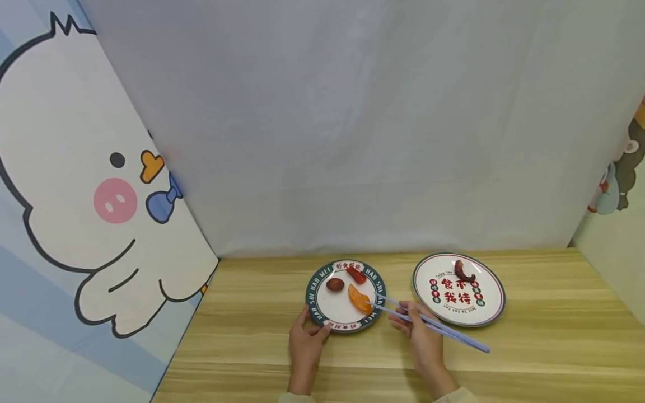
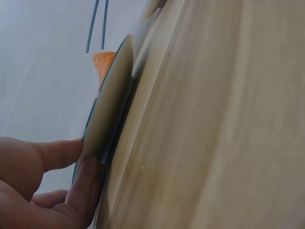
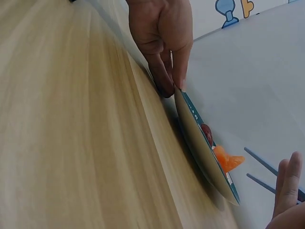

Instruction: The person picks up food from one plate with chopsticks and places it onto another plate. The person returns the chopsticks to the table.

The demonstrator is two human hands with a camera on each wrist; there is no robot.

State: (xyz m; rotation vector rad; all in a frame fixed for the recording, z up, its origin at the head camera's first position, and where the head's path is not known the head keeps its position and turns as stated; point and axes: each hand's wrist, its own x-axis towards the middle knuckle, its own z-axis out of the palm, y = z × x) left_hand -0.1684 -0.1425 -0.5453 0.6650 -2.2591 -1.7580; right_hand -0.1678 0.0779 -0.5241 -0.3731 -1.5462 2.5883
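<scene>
My left hand pinches the near-left rim of a green-rimmed plate, thumb on the edge and fingers against its underside in the left wrist view. On this plate lie an orange, pale-striped slice like salmon, a reddish-brown oval piece and a small red piece. A pair of light-blue chopsticks is held in my right hand, right of the plate. Their parted tips hang around the orange slice's right side; the right wrist view shows a gap between tips and slice.
To the right stands a white plate with red lettering, bearing a dark red curled piece. Both plates are on a wooden table. A pale curtain-like backdrop rises behind, with a cartoon-printed panel at left.
</scene>
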